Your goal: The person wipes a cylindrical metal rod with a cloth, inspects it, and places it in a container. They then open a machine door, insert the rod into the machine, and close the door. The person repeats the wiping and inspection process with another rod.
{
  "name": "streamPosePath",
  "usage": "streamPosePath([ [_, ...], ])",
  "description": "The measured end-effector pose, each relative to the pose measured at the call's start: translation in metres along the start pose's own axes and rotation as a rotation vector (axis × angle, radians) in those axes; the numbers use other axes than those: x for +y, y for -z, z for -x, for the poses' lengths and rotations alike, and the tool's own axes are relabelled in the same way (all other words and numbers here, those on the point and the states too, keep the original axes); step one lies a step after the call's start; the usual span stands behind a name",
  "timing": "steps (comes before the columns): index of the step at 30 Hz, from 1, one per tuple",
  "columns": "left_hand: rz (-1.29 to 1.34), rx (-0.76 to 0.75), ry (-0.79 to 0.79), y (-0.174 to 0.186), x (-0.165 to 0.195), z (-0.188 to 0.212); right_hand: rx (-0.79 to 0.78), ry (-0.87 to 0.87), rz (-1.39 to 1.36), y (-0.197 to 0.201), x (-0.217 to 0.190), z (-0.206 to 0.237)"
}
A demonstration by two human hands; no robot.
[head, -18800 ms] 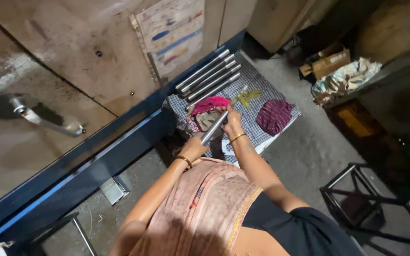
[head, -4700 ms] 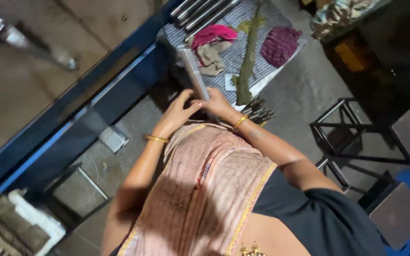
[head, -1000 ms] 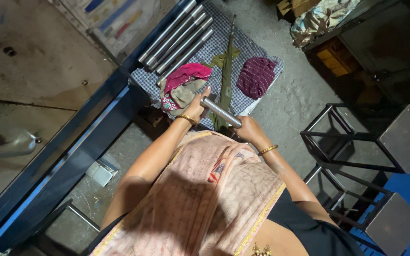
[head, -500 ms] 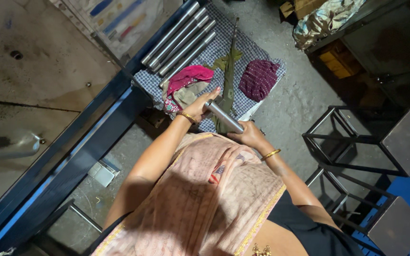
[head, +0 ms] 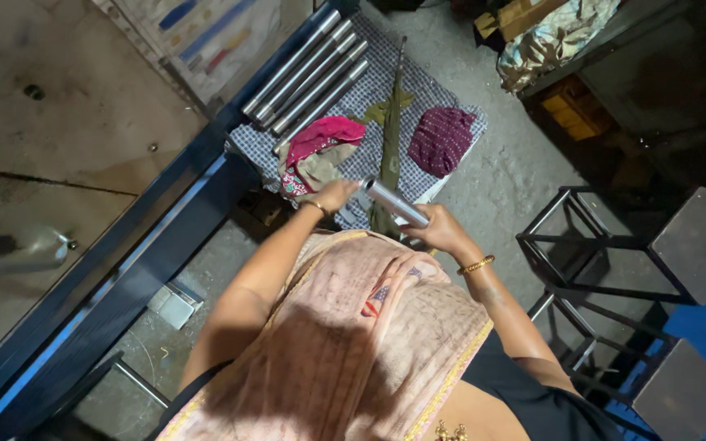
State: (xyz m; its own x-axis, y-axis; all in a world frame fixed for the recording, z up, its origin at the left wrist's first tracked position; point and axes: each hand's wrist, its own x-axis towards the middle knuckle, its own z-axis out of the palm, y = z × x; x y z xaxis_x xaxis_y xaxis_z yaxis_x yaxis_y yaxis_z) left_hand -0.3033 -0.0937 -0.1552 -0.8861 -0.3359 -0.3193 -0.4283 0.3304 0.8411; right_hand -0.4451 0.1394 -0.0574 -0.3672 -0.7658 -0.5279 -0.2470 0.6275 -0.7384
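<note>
A short metal tube (head: 394, 202) was gripped at both ends by closed left (head: 335, 194) and right hands (head: 441, 231), best kept level above the checked cloth (head: 451, 167).

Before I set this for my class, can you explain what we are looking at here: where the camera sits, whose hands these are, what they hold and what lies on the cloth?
The camera sits on a person's head and looks down, so you see their own arms. Both hands hold one short metal tube: the left hand at its open end, the right hand in a grip round the other end. Beyond them a checked cloth lies on the floor. On it are four long metal rods, a pink rag, a dark red rag and a long greenish strip. Metal stool frames stand at the right.
</note>
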Motion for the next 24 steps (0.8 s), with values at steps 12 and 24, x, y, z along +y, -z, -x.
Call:
streamPosePath([
  [12, 0.135, -0.056, 0.089, -0.022, -0.015, 0.042, 0.274, 0.156, -0.121, -0.038, 0.003, 0.019],
  [24, 1.19, 0.163, -0.26, 0.005, 0.01, 0.154, -0.07, 0.224, 0.124, -0.121, -0.068, 0.002],
])
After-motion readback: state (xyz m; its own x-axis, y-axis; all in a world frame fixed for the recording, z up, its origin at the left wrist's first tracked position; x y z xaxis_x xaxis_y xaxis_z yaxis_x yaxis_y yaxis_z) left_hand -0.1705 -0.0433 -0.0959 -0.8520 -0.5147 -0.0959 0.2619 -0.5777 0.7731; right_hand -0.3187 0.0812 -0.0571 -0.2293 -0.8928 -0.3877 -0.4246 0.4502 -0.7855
